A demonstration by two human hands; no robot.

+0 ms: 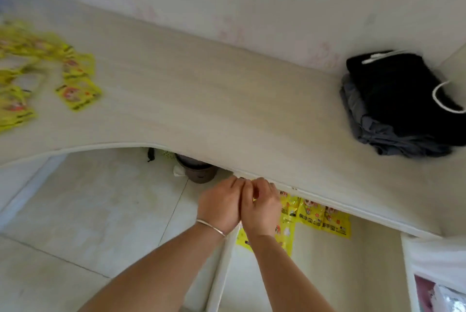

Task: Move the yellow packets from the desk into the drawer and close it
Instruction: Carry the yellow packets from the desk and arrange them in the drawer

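Several yellow packets lie scattered and blurred on the left end of the pale desk. The drawer under the desk's front edge stands pulled out, with more yellow packets lying at its back. My left hand and my right hand are pressed side by side at the drawer's back left corner, just under the desk edge, fingers curled. A sliver of yellow shows between my right fingers, and a yellow packet lies beneath that wrist. The left hand's palm side is hidden.
A folded pile of black and grey clothes sits on the right end of the desk. Under the desk stands a dark bin on the tiled floor. The drawer's white left wall runs between my forearms.
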